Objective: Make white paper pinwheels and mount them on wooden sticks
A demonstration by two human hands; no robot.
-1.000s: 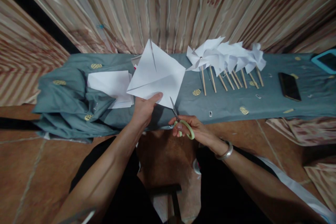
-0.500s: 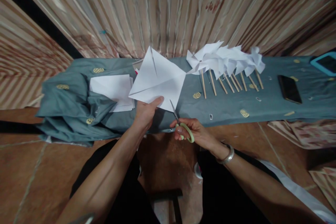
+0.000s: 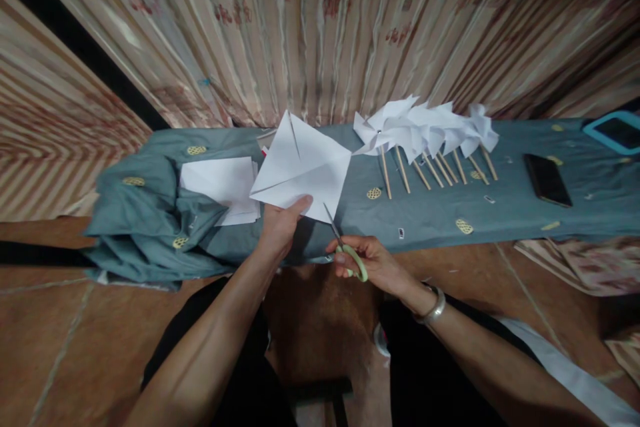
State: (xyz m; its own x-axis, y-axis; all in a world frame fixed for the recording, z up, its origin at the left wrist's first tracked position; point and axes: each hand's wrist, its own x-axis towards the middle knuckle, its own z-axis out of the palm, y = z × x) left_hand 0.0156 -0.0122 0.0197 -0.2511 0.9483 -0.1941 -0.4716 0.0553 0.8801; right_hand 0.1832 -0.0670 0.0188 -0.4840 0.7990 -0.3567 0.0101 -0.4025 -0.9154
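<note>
A white square sheet of paper (image 3: 315, 160) is pinched at its near edge by my left hand (image 3: 283, 223), thumb on top. Slits run inward from its far corner and its left corner. My right hand (image 3: 367, 257) is closed around the green handles of a pair of scissors (image 3: 356, 263). The blades reach over the sheet's near corner, with one blade visible on top of the paper. To the left lies a stack of white paper (image 3: 225, 180), partly covered by a fold of cloth.
Several white paper pinwheels (image 3: 425, 127) on wooden sticks lie in a row at the right on the grey-green cloth (image 3: 320, 243). Beyond them are a black phone (image 3: 547, 179) and a blue-framed device (image 3: 615, 132). A patterned curtain (image 3: 310, 40) hangs behind.
The whole view has shifted, so the things sit slightly lower in the picture. Both hands keep their holds on paper and scissors, and the blades remain at the near corner.
</note>
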